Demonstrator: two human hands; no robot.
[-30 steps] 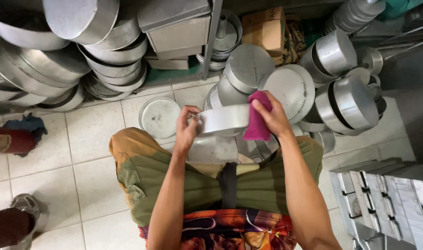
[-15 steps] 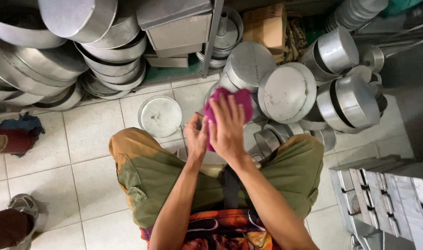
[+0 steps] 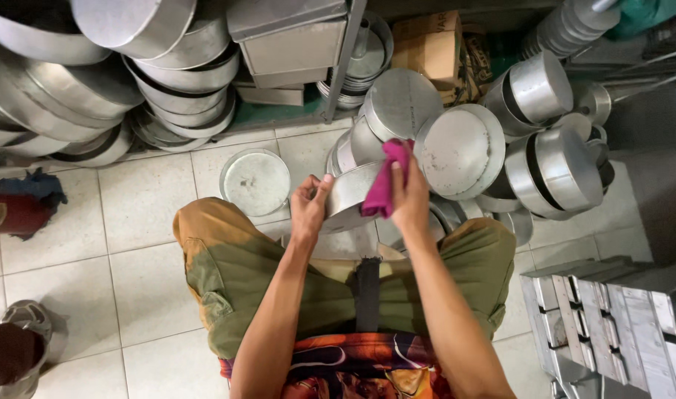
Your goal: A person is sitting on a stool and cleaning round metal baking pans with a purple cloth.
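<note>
We steadied the round metal pan (image 3: 349,198) over our lap with the left hand (image 3: 309,210) gripping its rim, while the right hand (image 3: 412,199) pressed the pink cloth (image 3: 386,185) flat against its side, best wiped firmly around.

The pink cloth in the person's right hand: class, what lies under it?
The pink cloth drapes over the rim of a round metal pan, pressed by the right hand while the left hand steadies the pan. The rim beneath is hidden.
</note>
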